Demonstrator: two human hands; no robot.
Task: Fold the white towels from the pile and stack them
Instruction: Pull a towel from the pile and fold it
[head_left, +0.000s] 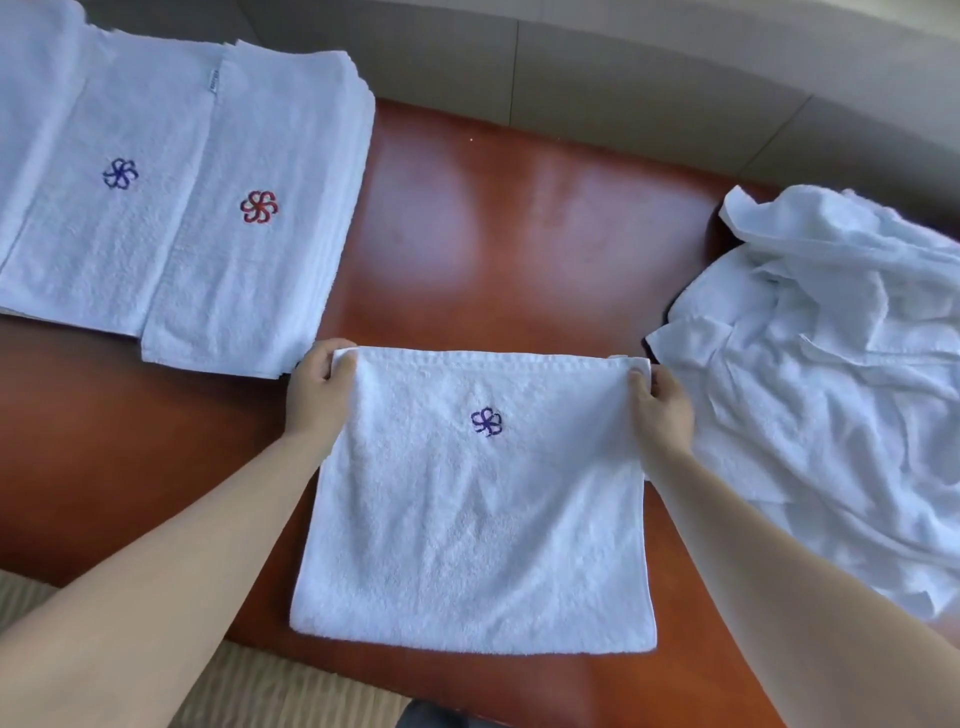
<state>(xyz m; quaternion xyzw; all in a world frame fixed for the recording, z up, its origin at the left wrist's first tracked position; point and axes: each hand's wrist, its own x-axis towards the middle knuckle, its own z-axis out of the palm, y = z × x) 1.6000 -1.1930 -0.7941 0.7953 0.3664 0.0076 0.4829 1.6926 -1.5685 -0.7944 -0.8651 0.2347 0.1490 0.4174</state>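
Both hands (left hand (319, 387), right hand (662, 402)) pinch flower-embroidered towel (475, 519) corners.

Towel (478, 519) centre; stack (249, 270) far left; pile (831, 395) right.

Both forearms bare, no sleeves, left hand (318, 387) ringless.

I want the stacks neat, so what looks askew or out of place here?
Nothing is damaged. The folded stack with the red emblem overlaps the blue-emblem stack and sits nearer the table edge, so their fronts don't line up. The unfolded pile is just crumpled.
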